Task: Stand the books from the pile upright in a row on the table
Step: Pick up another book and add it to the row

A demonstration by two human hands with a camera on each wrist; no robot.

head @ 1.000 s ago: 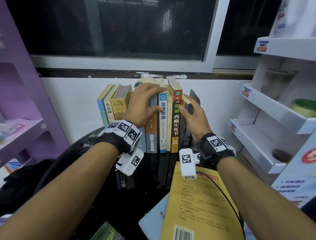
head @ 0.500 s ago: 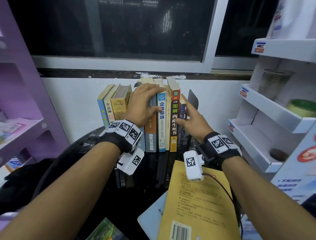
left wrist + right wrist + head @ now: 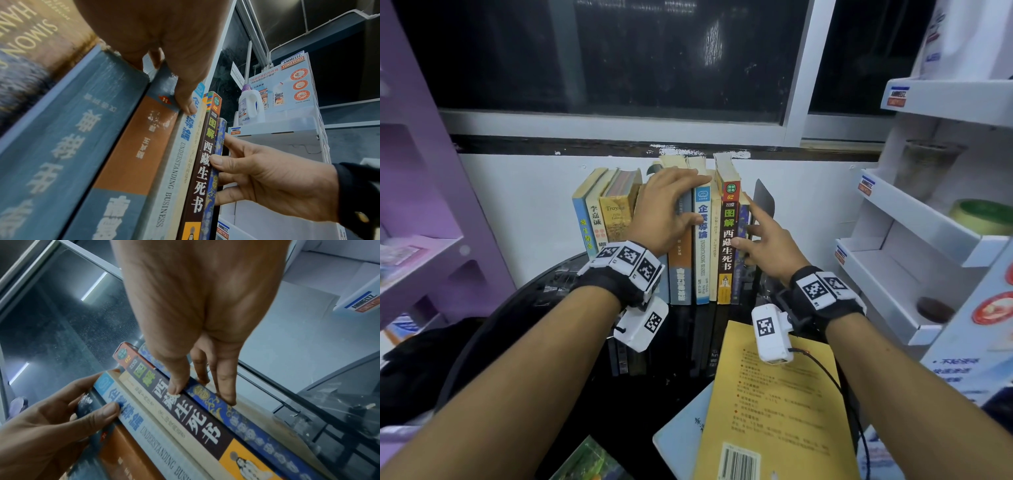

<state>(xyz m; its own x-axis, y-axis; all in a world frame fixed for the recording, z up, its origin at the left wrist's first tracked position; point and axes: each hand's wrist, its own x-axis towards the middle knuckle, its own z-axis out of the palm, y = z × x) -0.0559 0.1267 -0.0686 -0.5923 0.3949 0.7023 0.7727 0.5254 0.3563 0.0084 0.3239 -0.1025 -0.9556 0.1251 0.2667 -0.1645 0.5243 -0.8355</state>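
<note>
The right hand (image 3: 770, 246) kept a narrow grip on the thin blue patterned book (image 3: 213, 175) at the right end of the row, thumb on its spine edge and fingers along its outer cover, apparently to keep it upright and tight against the dark-spined book (image 3: 727, 246). The left hand (image 3: 667, 212) lay spread over the middle of the row, fingers draped across the tops and thumb on the pale blue spine (image 3: 702, 240), likely bracing the books so none tipped. The row of books (image 3: 619, 212) stood on the black table (image 3: 681, 377) against the white wall. Nearer the person, a yellow book (image 3: 774, 411) and a pale one (image 3: 681, 442) under it lay flat, not yet stood up.
</note>
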